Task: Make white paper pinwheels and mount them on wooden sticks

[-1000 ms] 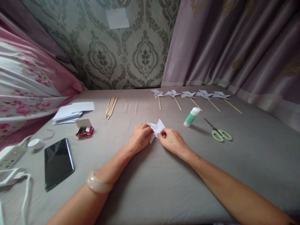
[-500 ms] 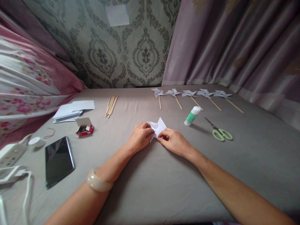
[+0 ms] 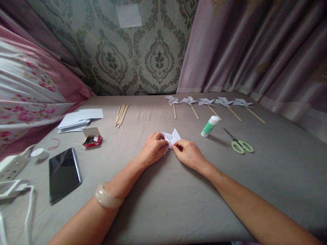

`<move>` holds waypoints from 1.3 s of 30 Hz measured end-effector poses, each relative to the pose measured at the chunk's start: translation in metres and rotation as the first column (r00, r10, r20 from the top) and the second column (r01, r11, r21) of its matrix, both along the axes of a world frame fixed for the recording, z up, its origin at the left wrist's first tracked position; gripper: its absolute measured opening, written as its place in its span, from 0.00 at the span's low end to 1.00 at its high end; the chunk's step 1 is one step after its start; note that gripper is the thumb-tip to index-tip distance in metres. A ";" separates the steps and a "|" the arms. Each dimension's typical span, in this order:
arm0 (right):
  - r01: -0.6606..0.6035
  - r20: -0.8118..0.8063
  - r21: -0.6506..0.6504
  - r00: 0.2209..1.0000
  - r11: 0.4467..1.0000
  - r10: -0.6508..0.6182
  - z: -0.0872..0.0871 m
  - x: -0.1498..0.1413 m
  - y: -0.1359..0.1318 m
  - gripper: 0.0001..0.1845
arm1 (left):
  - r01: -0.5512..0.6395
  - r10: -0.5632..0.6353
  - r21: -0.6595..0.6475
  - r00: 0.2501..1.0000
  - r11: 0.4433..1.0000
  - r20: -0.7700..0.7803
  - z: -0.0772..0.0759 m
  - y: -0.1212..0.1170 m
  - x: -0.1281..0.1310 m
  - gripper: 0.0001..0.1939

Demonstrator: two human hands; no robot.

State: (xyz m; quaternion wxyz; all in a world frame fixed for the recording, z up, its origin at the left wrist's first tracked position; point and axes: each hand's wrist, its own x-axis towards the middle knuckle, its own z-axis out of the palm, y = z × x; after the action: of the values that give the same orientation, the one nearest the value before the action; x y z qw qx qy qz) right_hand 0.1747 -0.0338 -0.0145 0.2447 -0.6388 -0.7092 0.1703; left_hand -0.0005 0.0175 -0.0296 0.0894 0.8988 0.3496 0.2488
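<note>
L hand [image 3: 154, 148] has thumb & fingers pinched on the L side of the folded paper [image 3: 174, 137], approx. mid-table [image 3: 163, 204] as I look; R hand [image 3: 189, 154] pinches its R edge, fingertips nearly together. Glue stick [image 3: 209, 127] & scissors [image 3: 237, 147] to the R, w/ 5 pinwheels [image 3: 206, 101] lined up behind. Bare sticks [image 3: 122, 115], phone [image 3: 64, 176] & red box [image 3: 92, 141] over L.

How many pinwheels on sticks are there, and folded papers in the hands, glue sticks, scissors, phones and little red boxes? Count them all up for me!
Pinwheels on sticks: 5
Folded paper between left hand and right hand: 1
Glue stick: 1
Scissors: 1 pair
Phone: 1
Red box: 1
Total: 10
</note>
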 end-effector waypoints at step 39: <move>0.149 0.096 -0.102 0.986 0.983 -0.140 0.010 -0.006 0.010 0.10 | -0.006 0.005 -0.003 1.000 1.000 -0.029 0.003 -0.002 0.002 0.09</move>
State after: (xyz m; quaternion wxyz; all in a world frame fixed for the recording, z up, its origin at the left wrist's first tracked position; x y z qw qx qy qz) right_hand 0.1685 -0.0242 -0.0049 0.1895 -0.7080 -0.6607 0.1622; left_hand 0.0012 0.0153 -0.0264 0.0851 0.9012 0.3537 0.2355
